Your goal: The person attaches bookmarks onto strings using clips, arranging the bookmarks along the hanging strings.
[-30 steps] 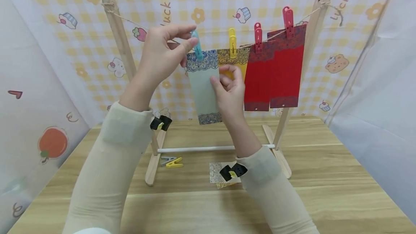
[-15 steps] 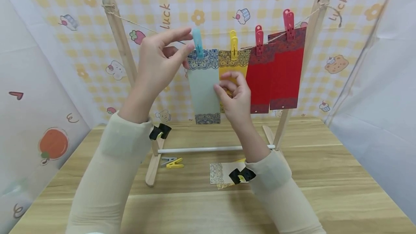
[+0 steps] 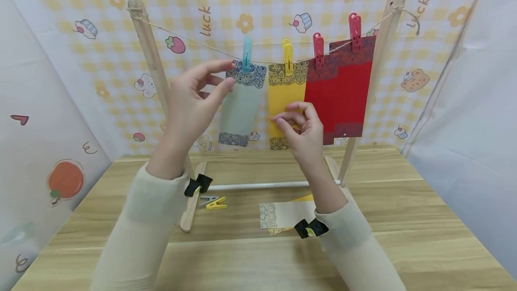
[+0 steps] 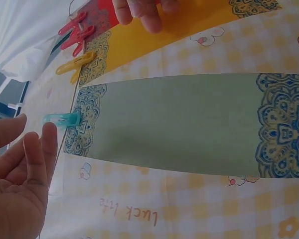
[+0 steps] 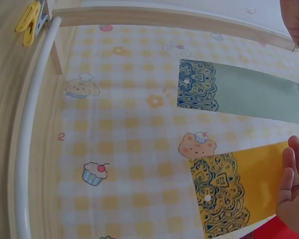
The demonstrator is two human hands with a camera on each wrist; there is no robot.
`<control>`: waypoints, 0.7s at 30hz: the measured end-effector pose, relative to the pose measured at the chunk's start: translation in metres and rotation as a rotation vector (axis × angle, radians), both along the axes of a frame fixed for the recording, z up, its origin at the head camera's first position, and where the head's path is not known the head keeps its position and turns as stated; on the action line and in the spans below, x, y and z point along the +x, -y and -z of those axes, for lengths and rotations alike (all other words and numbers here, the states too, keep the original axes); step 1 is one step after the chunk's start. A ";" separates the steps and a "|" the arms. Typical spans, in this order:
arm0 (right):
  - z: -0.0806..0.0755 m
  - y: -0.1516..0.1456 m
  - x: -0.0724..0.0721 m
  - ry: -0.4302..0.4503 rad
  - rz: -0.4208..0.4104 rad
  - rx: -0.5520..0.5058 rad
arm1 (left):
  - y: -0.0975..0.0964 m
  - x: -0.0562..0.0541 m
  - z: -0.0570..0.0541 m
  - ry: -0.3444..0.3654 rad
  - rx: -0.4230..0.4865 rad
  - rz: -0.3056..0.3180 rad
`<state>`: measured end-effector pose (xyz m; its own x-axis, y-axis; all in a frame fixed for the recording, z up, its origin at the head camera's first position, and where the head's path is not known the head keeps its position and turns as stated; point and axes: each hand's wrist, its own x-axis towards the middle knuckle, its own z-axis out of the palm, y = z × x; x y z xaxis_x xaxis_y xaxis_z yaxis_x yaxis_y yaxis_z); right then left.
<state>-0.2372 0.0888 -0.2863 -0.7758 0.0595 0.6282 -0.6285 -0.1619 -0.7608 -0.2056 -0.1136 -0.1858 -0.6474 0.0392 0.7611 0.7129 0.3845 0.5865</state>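
A pale green card (image 3: 242,107) with blue lace-patterned ends hangs from the string (image 3: 190,41) by a light blue clothespin (image 3: 247,55). My left hand (image 3: 198,93) is just left of that clothespin, its fingers apart and holding nothing. In the left wrist view a gap shows between the fingertips and the clothespin (image 4: 62,119). My right hand (image 3: 303,131) hovers in front of the yellow card (image 3: 282,100), fingers loosely bent with nothing between them. That card hangs from a yellow clothespin (image 3: 288,57). Two red cards (image 3: 351,93) hang further right under red clothespins (image 3: 355,33).
The string spans two wooden posts (image 3: 147,48), joined low down by a white rod (image 3: 258,186). On the table (image 3: 226,259) lie a yellow clothespin (image 3: 216,203), a grey clothespin (image 3: 208,200) and a cream card (image 3: 288,213) over a yellow one.
My left hand has let go of the light blue clothespin and drawn down and left. My right hand has left the green card, moving right and down. The green card now swings leftward.
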 end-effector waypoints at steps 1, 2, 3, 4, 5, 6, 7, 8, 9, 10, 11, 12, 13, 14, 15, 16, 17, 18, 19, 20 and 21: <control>0.002 -0.003 0.001 0.004 0.003 0.002 | 0.001 0.001 0.004 -0.005 0.008 0.010; 0.003 -0.005 0.002 0.011 0.003 0.003 | 0.002 0.002 0.007 -0.011 0.018 0.019; 0.005 -0.008 0.003 0.019 0.003 0.005 | 0.003 0.004 0.011 -0.014 0.028 0.026; 0.007 -0.011 0.005 0.030 0.004 0.011 | 0.005 0.006 0.015 -0.012 0.039 0.029; 0.009 -0.014 0.006 0.042 0.005 0.020 | 0.006 0.007 0.019 -0.010 0.047 0.030; 0.011 -0.017 0.008 0.052 0.009 0.032 | 0.008 0.009 0.023 -0.001 0.054 0.026; 0.014 -0.021 0.009 0.061 0.011 0.043 | 0.010 0.010 0.027 0.010 0.061 0.020; 0.017 -0.024 0.010 0.069 0.011 0.051 | 0.013 0.012 0.031 0.022 0.067 0.011; 0.020 -0.027 0.011 0.073 0.013 0.062 | 0.015 0.013 0.035 0.035 0.069 -0.003; 0.022 -0.030 0.012 0.078 0.018 0.078 | 0.018 0.014 0.040 0.050 0.073 -0.015; 0.025 -0.033 0.012 0.084 0.019 0.092 | 0.021 0.015 0.045 0.061 0.077 -0.028; 0.028 -0.036 0.013 0.086 0.022 0.108 | 0.024 0.016 0.050 0.071 0.085 -0.034; 0.030 -0.039 0.014 0.091 0.024 0.129 | 0.027 0.016 0.055 0.079 0.091 -0.041; 0.033 -0.042 0.014 0.096 0.022 0.153 | 0.030 0.017 0.060 0.091 0.097 -0.047; 0.035 -0.044 0.014 0.103 0.021 0.181 | 0.034 0.018 0.065 0.098 0.102 -0.054; 0.037 -0.047 0.015 0.115 0.018 0.209 | 0.037 0.018 0.070 0.104 0.110 -0.055; 0.039 -0.049 0.016 0.124 0.011 0.239 | 0.040 0.019 0.075 0.112 0.113 -0.062; 0.041 -0.051 0.016 0.134 0.009 0.274 | 0.043 0.019 0.080 0.121 0.113 -0.071; 0.043 -0.052 0.017 0.146 0.001 0.308 | 0.047 0.020 0.085 0.136 0.109 -0.084; 0.045 -0.054 0.017 0.157 -0.008 0.340 | 0.050 0.019 0.090 0.152 0.106 -0.096; 0.047 -0.055 0.018 0.166 -0.014 0.373 | 0.053 0.019 0.095 0.165 0.098 -0.109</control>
<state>-0.2193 0.1441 -0.3332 -0.8678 -0.1596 0.4706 -0.4915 0.1367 -0.8601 -0.1867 -0.1665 -0.2808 -0.7600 -0.1072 0.6410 0.5612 0.3892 0.7304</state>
